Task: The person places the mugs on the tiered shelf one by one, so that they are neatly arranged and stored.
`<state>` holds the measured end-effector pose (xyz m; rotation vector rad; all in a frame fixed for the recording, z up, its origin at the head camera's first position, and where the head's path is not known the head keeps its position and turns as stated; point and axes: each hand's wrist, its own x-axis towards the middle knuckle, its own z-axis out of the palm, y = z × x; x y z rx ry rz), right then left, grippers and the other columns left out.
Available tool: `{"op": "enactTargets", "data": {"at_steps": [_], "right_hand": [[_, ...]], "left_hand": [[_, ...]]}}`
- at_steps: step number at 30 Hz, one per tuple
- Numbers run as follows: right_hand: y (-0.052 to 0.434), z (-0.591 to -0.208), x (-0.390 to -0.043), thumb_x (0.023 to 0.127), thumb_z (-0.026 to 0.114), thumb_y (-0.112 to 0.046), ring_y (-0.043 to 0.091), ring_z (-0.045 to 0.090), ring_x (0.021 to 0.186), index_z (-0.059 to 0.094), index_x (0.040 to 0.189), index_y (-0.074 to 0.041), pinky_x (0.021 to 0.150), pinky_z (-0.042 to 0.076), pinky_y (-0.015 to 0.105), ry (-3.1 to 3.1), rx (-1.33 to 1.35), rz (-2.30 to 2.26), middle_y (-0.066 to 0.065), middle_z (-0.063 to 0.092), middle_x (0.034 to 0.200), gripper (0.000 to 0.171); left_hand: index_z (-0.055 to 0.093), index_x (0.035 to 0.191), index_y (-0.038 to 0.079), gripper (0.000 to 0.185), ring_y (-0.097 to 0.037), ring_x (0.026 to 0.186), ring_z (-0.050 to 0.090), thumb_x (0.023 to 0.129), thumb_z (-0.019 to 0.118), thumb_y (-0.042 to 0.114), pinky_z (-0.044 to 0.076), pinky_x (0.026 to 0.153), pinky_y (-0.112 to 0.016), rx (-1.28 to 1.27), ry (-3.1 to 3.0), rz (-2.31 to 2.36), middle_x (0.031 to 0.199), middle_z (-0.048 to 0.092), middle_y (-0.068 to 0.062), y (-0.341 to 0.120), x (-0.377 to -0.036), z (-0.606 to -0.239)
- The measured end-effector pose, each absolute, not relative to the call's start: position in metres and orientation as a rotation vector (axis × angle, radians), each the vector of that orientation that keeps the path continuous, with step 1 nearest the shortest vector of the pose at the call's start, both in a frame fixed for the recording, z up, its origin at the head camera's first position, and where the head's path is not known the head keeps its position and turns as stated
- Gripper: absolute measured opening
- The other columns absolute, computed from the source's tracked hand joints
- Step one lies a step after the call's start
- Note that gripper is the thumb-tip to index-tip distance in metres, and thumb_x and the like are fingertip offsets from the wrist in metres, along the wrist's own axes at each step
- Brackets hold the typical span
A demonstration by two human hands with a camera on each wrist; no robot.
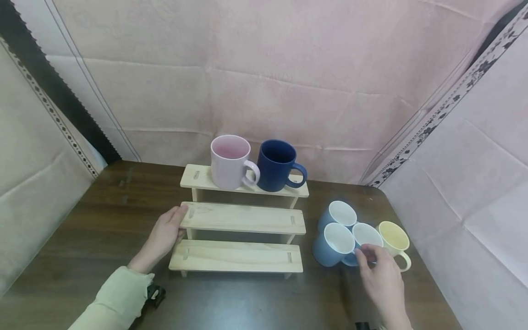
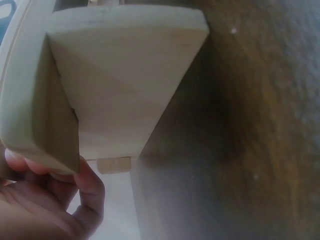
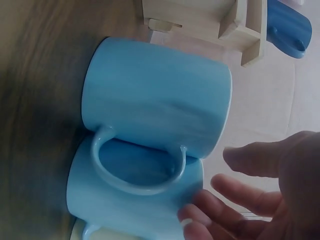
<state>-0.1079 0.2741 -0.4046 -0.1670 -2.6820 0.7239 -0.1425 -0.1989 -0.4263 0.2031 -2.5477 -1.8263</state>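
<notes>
My left hand grips the left end of the middle board of a three-tier wooden riser; its fingers curl under the board in the left wrist view. At the right, my right hand hovers by a cluster of light blue mugs, fingers loosely bent and holding nothing. Nearest it are the front light blue mug, its handle turned toward the hand, and a second blue mug beside it. Whether the fingertips touch that second mug, I cannot tell. A third blue mug stands behind.
On the riser's top tier stand a pale pink mug and a navy mug. A yellow mug is right of the blue ones. Pale cloth walls surround the dark wooden table.
</notes>
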Motion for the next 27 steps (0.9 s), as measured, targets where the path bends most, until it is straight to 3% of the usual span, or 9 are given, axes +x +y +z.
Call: {"op": "enactTargets", "data": {"at_steps": [15, 27], "right_hand": [[0.269, -0.415, -0.109, 0.088, 0.071, -0.014, 0.039, 0.044, 0.098, 0.058, 0.117, 0.006, 0.071, 0.041, 0.054, -2.608, -0.311, 0.704, 0.024, 0.04, 0.109, 0.038], [0.272, -0.425, -0.108, 0.09, 0.068, -0.013, 0.042, 0.048, 0.096, 0.048, 0.112, 0.009, 0.076, 0.042, 0.056, -2.667, -0.356, 0.762, 0.025, 0.041, 0.108, 0.037]], "left_hand": [[0.047, 0.095, 0.001, 0.053, -0.02, 0.052, 0.042, 0.104, 0.031, 0.051, 0.036, 0.048, -0.031, 0.197, -2.539, -1.834, 0.061, 0.043, -0.004, -0.199, -0.143, -0.427], [0.046, 0.092, 0.002, 0.053, -0.02, 0.052, 0.042, 0.104, 0.032, 0.051, 0.036, 0.049, -0.031, 0.212, -2.537, -1.824, 0.06, 0.043, -0.004, -0.199, -0.143, -0.428]]}}
